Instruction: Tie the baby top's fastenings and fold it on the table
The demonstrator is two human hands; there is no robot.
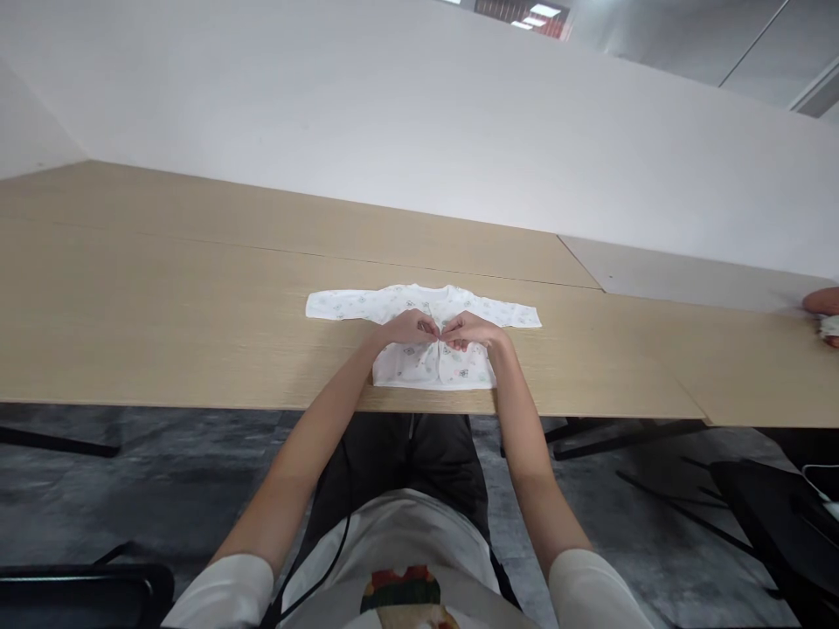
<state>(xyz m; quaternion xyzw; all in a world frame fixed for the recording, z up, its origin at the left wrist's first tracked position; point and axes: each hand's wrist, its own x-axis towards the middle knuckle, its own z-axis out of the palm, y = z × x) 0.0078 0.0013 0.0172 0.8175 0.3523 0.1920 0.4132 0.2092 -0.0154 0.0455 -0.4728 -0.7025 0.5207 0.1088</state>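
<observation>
A small white long-sleeved baby shirt (406, 371) with a scattered print lies spread on the table, sleeves out to both sides and its hem toward me. Down its middle runs a front opening. My left hand (414, 327) pinches the fabric at that opening from the left. From the right, my right hand (467, 330) pinches it too, and the fingertips of both hands meet at the centre line. Whatever fastener may be between the fingertips is too small to make out.
The light wood table (197, 314) runs across the view, with a white partition (393, 114) behind it. Another person's hand (822, 301) shows at the far right edge. Black chairs (753, 507) stand below the table on either side.
</observation>
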